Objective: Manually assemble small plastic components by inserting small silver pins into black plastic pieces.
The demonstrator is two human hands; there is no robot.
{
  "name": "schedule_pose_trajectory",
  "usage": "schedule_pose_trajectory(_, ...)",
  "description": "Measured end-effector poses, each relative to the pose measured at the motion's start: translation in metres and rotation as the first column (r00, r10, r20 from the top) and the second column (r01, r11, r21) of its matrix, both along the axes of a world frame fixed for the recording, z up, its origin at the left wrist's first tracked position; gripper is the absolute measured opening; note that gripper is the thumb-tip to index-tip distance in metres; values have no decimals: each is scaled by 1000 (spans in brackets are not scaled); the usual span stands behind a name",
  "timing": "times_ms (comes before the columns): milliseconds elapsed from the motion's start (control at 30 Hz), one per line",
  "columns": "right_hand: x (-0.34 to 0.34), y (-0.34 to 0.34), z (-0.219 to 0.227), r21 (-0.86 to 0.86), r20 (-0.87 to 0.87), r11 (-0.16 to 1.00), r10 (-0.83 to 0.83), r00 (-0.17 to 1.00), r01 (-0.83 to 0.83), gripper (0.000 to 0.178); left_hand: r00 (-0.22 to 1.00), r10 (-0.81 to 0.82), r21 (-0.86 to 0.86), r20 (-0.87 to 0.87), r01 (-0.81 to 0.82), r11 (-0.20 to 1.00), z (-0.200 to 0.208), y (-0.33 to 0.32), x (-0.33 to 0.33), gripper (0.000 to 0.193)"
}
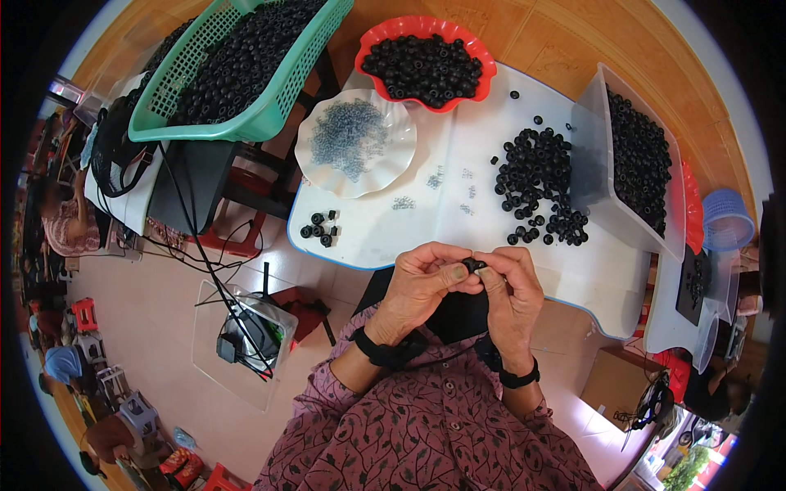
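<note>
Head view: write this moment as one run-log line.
left hand: pinching small black piece | right hand: pinching same piece | table: loose black pieces, white plate of tiny pieces

Red stool [84, 314] L, cardbd box [610, 385] R, both on flr [155, 311].

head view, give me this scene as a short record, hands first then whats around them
left hand: fingers on a small black rounded part
right hand: fingers on the same part
surface: white tabletop with blue edging
left: white wavy-rimmed plate holding small translucent pieces
back: red wavy-rimmed bowl of black parts
far left: green mesh plastic basket, also full of black parts
right: loose pile of black rounded parts beside a translucent plastic bin
</note>
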State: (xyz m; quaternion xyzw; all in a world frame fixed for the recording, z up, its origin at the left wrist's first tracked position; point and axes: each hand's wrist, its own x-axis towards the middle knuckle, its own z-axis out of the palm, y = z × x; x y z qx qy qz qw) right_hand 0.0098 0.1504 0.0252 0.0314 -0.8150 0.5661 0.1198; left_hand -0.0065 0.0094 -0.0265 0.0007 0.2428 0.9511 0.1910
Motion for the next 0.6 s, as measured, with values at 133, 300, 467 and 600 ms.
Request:
schedule_pose_trajectory(133, 0, 0, 2, -18, -7, 1000, 3, 1000, -3, 16, 1000, 10, -48, 4, -10, 999, 7, 0, 0, 22)
schedule_pose_trajectory(300, -1, 0, 3, -34, -17, 999, 15, 1000, -16, 14, 1000, 19, -96, -9, -20, 995, 6, -1, 2, 22)
schedule_pose_trajectory(467, 0, 1, 5, 25, -4, 1000, 13, 1000, -13, 13, 999, 33, -127, -37, -37, 991, 6, 0, 2, 23)
schedule_pose_trajectory(600, -1, 1, 8, 46, -31, 999, 23, 999, -22, 12, 998, 52, -147, -43, -58, 987, 5, 2, 3, 23)
